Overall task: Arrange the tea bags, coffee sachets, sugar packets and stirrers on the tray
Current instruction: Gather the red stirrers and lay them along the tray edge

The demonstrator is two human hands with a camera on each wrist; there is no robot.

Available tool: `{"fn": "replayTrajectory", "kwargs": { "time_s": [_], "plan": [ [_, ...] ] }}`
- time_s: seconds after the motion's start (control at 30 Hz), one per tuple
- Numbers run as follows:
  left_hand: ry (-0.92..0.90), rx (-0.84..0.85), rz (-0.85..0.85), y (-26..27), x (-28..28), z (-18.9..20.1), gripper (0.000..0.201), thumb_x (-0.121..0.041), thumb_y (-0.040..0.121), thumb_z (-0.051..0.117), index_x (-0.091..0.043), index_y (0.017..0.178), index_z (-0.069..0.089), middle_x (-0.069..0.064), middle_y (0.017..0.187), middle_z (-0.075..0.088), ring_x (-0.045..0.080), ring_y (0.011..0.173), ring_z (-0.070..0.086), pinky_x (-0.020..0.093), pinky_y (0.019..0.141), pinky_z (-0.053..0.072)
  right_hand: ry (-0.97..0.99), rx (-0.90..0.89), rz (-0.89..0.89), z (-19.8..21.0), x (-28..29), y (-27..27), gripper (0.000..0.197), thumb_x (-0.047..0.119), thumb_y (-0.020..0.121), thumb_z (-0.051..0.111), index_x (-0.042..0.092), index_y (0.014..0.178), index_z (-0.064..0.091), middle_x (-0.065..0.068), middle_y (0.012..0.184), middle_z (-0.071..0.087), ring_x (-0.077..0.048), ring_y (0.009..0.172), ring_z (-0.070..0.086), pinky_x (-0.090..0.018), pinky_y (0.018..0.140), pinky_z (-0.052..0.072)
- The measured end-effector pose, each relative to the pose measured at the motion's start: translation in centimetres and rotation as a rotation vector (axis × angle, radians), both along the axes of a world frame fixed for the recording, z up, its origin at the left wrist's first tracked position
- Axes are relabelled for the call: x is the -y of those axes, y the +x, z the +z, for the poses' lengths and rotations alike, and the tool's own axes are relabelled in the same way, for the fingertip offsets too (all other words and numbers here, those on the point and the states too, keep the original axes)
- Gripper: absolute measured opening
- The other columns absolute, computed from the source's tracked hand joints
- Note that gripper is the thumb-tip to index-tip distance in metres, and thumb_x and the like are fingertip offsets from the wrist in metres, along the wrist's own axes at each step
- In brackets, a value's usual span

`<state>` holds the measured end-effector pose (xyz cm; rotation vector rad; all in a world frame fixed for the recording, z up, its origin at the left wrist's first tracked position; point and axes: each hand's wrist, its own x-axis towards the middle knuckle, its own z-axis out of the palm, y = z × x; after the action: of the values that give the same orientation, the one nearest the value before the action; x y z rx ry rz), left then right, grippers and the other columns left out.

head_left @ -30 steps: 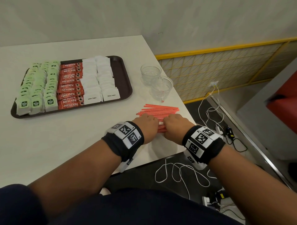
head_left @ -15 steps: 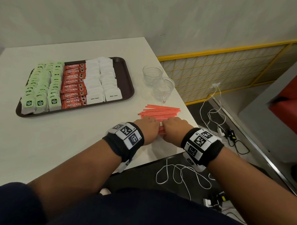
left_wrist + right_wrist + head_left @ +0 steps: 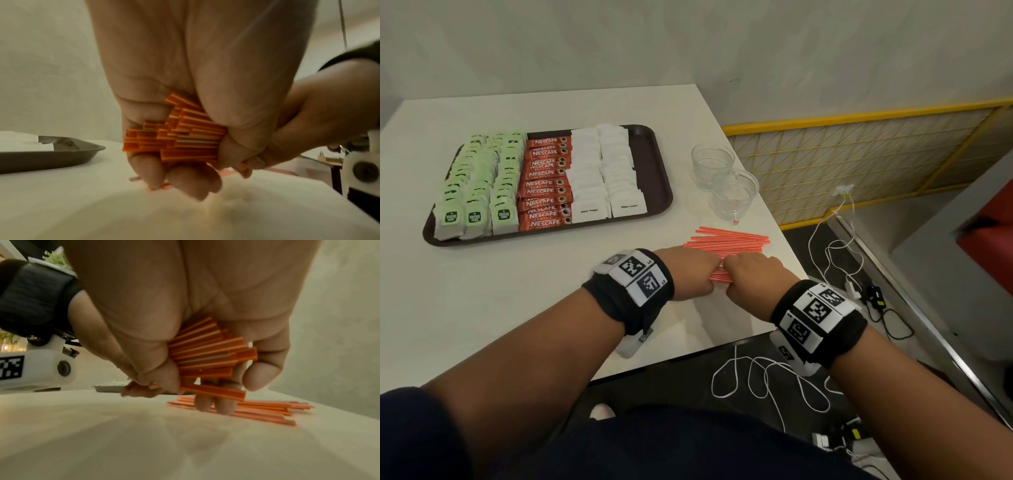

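A dark brown tray (image 3: 659, 178) on the white table holds green tea bags (image 3: 479, 185), red Nescafe sachets (image 3: 544, 185) and white sugar packets (image 3: 606, 174) in rows. Near the table's right front corner lies a pile of orange-red stirrers (image 3: 729, 240). My left hand (image 3: 693, 274) and right hand (image 3: 750, 274) meet knuckle to knuckle and both grip one bundle of stirrers (image 3: 174, 138) just above the table. The bundle's far ends fan out under my right palm (image 3: 207, 353). Other stirrers (image 3: 267, 412) still lie loose on the table beyond my fingers.
Two clear glass cups (image 3: 722, 178) stand right of the tray, near the table's right edge. Off that edge, white cables (image 3: 767, 380) and chargers lie on the dark floor. A yellow-framed mesh panel (image 3: 859, 154) lines the wall.
My hands have closed together over the stirrers and gathered a bundle. The view has tilted slightly, so the tray sits lower in the picture.
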<state>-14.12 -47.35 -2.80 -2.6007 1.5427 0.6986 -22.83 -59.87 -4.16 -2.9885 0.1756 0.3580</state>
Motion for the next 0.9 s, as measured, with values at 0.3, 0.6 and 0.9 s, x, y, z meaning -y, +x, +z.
{"fn": "replayTrajectory", "kwargs": {
  "time_s": [0.3, 0.6, 0.9],
  "plan": [
    [-0.061, 0.019, 0.030, 3.5, -4.2, 5.8, 0.014, -0.036, 0.089, 0.060, -0.023, 0.096, 0.060, -0.005, 0.086, 0.062, 0.017, 0.079, 0.058, 0.031, 0.066, 0.044, 0.152, 0.175, 0.081, 2.7, -3.1, 3.1, 0.030, 0.044, 0.092, 0.054, 0.015, 0.098, 0.063, -0.004, 0.091, 0.066, -0.024, 0.085, 0.061, -0.032, 0.070, 0.044],
    [-0.727, -0.317, 0.528, 7.2, -14.9, 7.9, 0.075, -0.071, 0.065, 0.073, -0.037, 0.129, 0.053, -0.020, 0.120, 0.061, -0.005, 0.111, 0.057, 0.029, 0.095, 0.051, 0.877, 0.193, -0.105, 5.1, -8.8, 7.8, 0.031, 0.020, 0.086, 0.064, 0.016, 0.062, 0.044, 0.005, 0.051, 0.039, -0.010, 0.045, 0.037, -0.026, 0.050, 0.035],
    [-1.047, -0.679, 0.603, 7.8, -16.9, 7.2, 0.025, -0.030, 0.100, 0.051, -0.020, 0.109, 0.072, -0.019, 0.120, 0.066, -0.005, 0.110, 0.061, 0.010, 0.084, 0.047, 1.118, -0.053, 0.019, 6.0, -16.1, 13.3, 0.013, 0.001, 0.080, 0.060, -0.005, 0.088, 0.051, -0.007, 0.061, 0.040, -0.013, 0.048, 0.038, -0.026, 0.048, 0.037]
  ]
}}
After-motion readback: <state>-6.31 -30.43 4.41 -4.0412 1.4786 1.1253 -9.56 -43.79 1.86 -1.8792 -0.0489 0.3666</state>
